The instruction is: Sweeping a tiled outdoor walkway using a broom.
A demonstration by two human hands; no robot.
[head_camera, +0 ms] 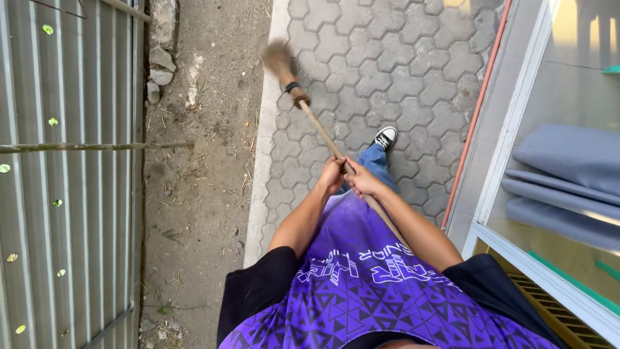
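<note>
A broom with a long wooden handle [320, 132] runs from my chest out over the grey paving. Its brown bristle head [279, 59] is blurred near the pale kerb. My left hand [332, 174] grips the handle from the left side. My right hand [361, 181] is closed around the handle just behind it, the two hands touching. My purple patterned shirt and a black-and-white sneaker [385, 137] show below and past the hands.
Hexagonal paving stones [400, 71] lie ahead. A concrete kerb [263, 148] edges a dirt strip [194, 168] with stones. A corrugated metal fence [71, 194] stands at the left. A glass door with a white frame [510, 136] is at the right.
</note>
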